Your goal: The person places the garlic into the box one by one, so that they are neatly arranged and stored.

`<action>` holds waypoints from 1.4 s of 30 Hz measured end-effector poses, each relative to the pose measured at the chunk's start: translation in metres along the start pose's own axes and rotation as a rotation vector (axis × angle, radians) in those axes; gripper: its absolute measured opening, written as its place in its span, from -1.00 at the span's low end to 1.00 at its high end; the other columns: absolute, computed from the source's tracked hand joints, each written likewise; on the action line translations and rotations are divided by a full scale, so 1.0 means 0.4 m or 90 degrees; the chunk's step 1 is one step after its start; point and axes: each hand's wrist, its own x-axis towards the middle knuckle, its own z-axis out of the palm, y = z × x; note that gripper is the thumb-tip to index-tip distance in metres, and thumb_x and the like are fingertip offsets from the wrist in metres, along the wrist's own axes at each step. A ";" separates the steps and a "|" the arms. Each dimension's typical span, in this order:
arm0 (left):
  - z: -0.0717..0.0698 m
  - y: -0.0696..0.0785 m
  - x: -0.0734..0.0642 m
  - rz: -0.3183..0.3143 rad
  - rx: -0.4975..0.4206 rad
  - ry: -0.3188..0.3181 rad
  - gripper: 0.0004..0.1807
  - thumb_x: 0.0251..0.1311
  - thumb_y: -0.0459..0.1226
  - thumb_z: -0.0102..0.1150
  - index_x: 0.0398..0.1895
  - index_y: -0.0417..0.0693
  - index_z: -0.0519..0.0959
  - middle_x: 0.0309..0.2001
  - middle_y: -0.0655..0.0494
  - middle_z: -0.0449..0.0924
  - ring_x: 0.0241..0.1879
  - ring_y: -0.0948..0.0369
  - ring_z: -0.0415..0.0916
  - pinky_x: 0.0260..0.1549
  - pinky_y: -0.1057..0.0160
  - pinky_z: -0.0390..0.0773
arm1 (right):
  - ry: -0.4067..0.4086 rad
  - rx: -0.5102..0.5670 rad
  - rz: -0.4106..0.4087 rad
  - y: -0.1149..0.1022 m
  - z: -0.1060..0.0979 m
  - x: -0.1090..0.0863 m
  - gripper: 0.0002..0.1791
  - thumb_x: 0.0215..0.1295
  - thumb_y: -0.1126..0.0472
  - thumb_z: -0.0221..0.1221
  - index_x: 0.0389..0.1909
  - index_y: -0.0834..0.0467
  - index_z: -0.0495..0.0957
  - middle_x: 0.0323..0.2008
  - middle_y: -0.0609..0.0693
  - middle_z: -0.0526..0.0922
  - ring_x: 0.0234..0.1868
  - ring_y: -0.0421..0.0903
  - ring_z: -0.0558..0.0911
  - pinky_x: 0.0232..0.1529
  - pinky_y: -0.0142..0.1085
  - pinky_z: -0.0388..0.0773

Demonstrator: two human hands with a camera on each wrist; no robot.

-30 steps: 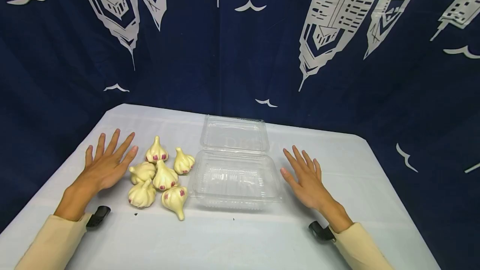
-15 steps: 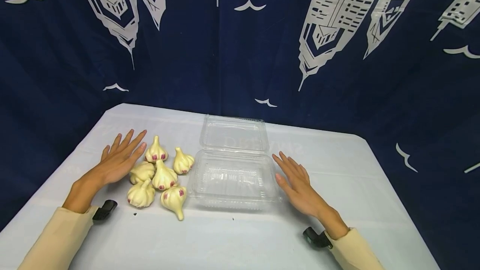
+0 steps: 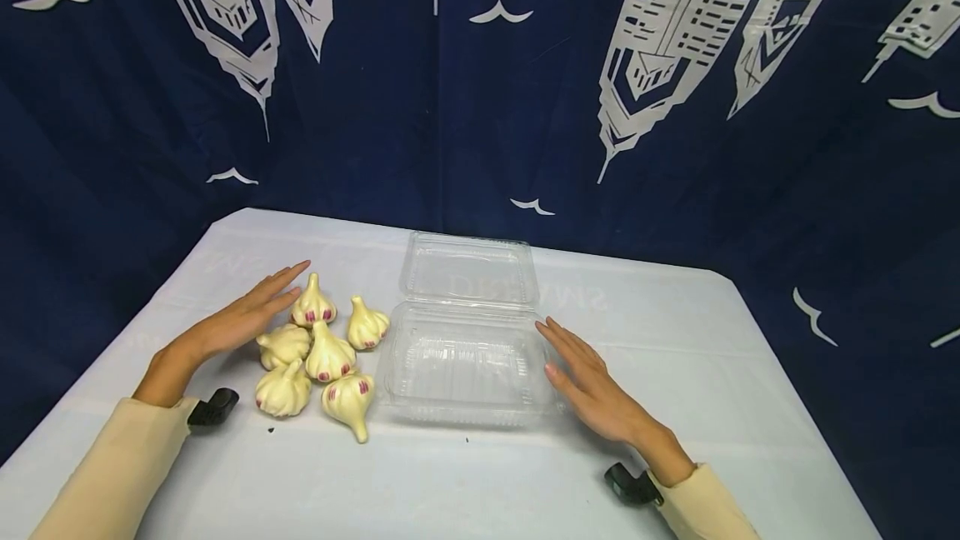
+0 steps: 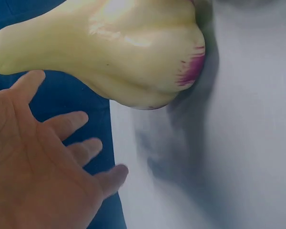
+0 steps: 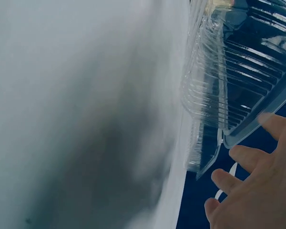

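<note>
My left hand point(image 3: 234, 325) is held over the left side of the garlic bulbs, its fingers extended and holding nothing. In the head view several pale garlic bulbs point(image 3: 330, 354) with purple marks sit grouped beside it. One garlic bulb point(image 4: 133, 47) looms large in the left wrist view, its stem near the thumb. A clear plastic clamshell container point(image 3: 465, 361) lies in the middle with its lid point(image 3: 470, 269) folded back, away from me. My right hand point(image 3: 596, 390) hovers at the container's right edge, fingers stretched out, nothing in it. The right wrist view shows the container point(image 5: 229, 86) near those fingers.
A white cloth covers the table point(image 3: 480, 482). Behind it hangs a dark blue curtain point(image 3: 450, 123) with white building and bird prints. Small dark specks dot the cloth near the front. A black wrist camera point(image 3: 213, 407) is strapped to the left arm.
My left hand has moved right toward the garlic bulbs and turned on its side. My right hand has shifted left to the container's edge, also turning. Bulbs and container stay put.
</note>
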 end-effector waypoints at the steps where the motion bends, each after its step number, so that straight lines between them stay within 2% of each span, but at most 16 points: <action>1: 0.000 -0.001 0.001 -0.006 -0.014 -0.009 -0.28 0.57 0.06 -0.25 0.64 0.16 -0.20 0.62 -0.20 -0.33 0.55 -0.30 -0.49 0.36 -0.49 -0.33 | -0.001 0.004 0.000 0.001 0.001 -0.001 -0.38 0.60 0.07 -0.11 0.60 -0.07 0.00 0.61 0.02 -0.05 0.57 0.23 -0.01 0.39 0.38 -0.08; 3: -0.001 -0.002 0.001 -0.014 -0.039 -0.023 -0.28 0.56 0.06 -0.21 0.64 0.23 -0.18 0.62 -0.15 -0.33 0.56 -0.28 -0.44 0.35 -0.49 -0.25 | -0.004 0.015 0.004 0.001 0.002 -0.004 -0.36 0.59 0.06 -0.07 0.60 -0.06 -0.01 0.61 0.01 -0.07 0.57 0.21 -0.02 0.38 0.40 -0.04; 7: -0.002 -0.006 0.002 -0.018 -0.062 -0.037 -0.29 0.55 0.06 -0.19 0.63 0.23 -0.14 0.62 -0.13 -0.27 0.56 -0.29 -0.36 0.35 -0.50 -0.20 | -0.014 0.037 0.017 0.003 0.008 -0.010 -0.31 0.57 0.03 -0.02 0.60 -0.07 -0.03 0.62 0.01 -0.12 0.58 0.21 -0.05 0.36 0.44 0.00; 10: -0.001 -0.008 0.003 -0.013 -0.068 -0.041 -0.31 0.56 0.04 -0.20 0.63 0.14 -0.09 0.62 -0.17 -0.22 0.55 -0.32 -0.32 0.34 -0.50 -0.19 | -0.027 0.049 0.030 0.005 0.011 -0.013 -0.29 0.56 -0.01 -0.01 0.61 -0.11 -0.06 0.62 0.02 -0.11 0.58 0.19 -0.05 0.37 0.42 0.03; 15: 0.005 -0.011 0.006 0.001 -0.071 -0.045 -0.35 0.57 0.00 -0.21 0.59 -0.03 0.05 0.59 -0.22 -0.12 0.54 -0.31 -0.24 0.37 -0.46 -0.14 | -0.046 0.057 0.055 0.010 0.016 -0.018 -0.28 0.55 -0.06 0.01 0.60 -0.21 -0.08 0.58 0.03 0.05 0.56 0.18 0.07 0.40 0.33 0.10; 21: 0.012 -0.011 0.010 0.007 -0.076 -0.038 -0.37 0.57 -0.01 -0.18 0.56 -0.10 0.13 0.58 -0.26 -0.11 0.55 -0.30 -0.22 0.39 -0.42 -0.11 | -0.055 0.084 0.045 0.020 0.022 -0.017 -0.26 0.54 -0.02 0.05 0.59 -0.16 -0.07 0.54 0.08 0.17 0.54 0.15 0.17 0.43 0.23 0.14; 26: 0.017 -0.013 0.009 0.021 -0.072 -0.026 -0.39 0.58 -0.06 -0.17 0.54 -0.16 0.15 0.58 -0.29 -0.11 0.54 -0.30 -0.23 0.39 -0.42 -0.11 | -0.072 0.081 0.042 0.022 0.019 -0.015 -0.23 0.52 -0.04 0.07 0.60 -0.18 -0.10 0.54 0.04 0.18 0.53 0.12 0.20 0.42 0.19 0.16; 30: 0.019 -0.017 0.008 0.030 -0.061 -0.010 -0.43 0.58 -0.09 -0.17 0.51 -0.17 0.21 0.56 -0.30 -0.05 0.53 -0.30 -0.15 0.38 -0.41 -0.05 | -0.100 0.082 0.046 0.022 0.011 -0.014 -0.18 0.50 -0.05 0.10 0.60 -0.20 -0.14 0.55 0.04 0.16 0.53 0.12 0.20 0.43 0.18 0.15; 34: 0.019 -0.015 0.007 0.018 -0.058 0.009 -0.44 0.57 -0.06 -0.13 0.48 -0.13 0.26 0.56 -0.28 -0.01 0.53 -0.29 -0.09 0.37 -0.39 0.03 | -0.113 0.085 0.047 0.022 0.005 -0.012 -0.16 0.49 -0.05 0.12 0.61 -0.18 -0.15 0.55 0.05 0.14 0.53 0.15 0.19 0.42 0.21 0.15; 38: 0.019 -0.013 0.008 0.008 -0.048 0.027 -0.44 0.56 -0.04 -0.12 0.48 -0.11 0.26 0.56 -0.28 -0.03 0.45 -0.30 0.11 0.30 -0.33 0.23 | -0.114 0.091 0.047 0.024 0.006 -0.010 -0.16 0.49 -0.04 0.12 0.61 -0.14 -0.14 0.55 0.09 0.14 0.52 0.20 0.19 0.41 0.24 0.14; 42: 0.018 -0.014 0.011 0.008 -0.030 0.056 -0.43 0.54 -0.03 -0.07 0.47 -0.09 0.28 0.55 -0.24 0.02 0.27 -0.26 0.41 0.11 -0.09 0.47 | -0.113 0.091 0.049 0.026 0.008 -0.010 -0.16 0.49 -0.03 0.12 0.61 -0.18 -0.15 0.54 0.13 0.15 0.50 0.25 0.21 0.40 0.25 0.16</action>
